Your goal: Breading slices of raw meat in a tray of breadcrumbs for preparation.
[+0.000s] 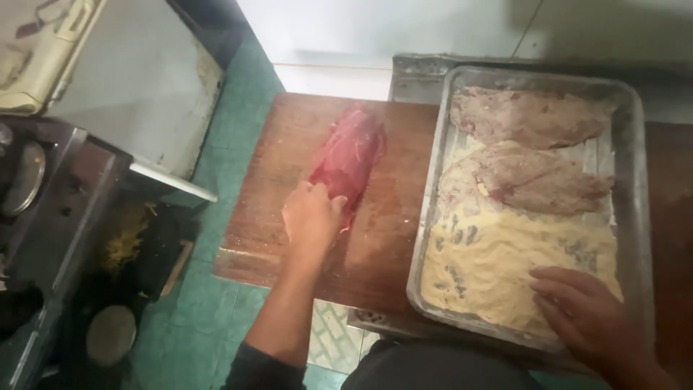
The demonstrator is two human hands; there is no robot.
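A raw red piece of meat (348,154) lies lengthwise on a wooden cutting board (289,152). My left hand (312,217) rests on its near end, fingers curled over it. To the right stands a metal tray (635,188) with pale breadcrumbs (491,260) in its near half. Two crumb-coated meat pieces lie in the far half: one at the back (527,115) and one in the middle (538,180). My right hand (585,310) lies flat in the crumbs at the tray's near right corner, fingers spread.
The board sits on a low wooden surface above a green tiled floor (209,318). At left stand a dark stove (50,195) with a round lid and a tilted metal sheet (137,87). A white wall rises behind.
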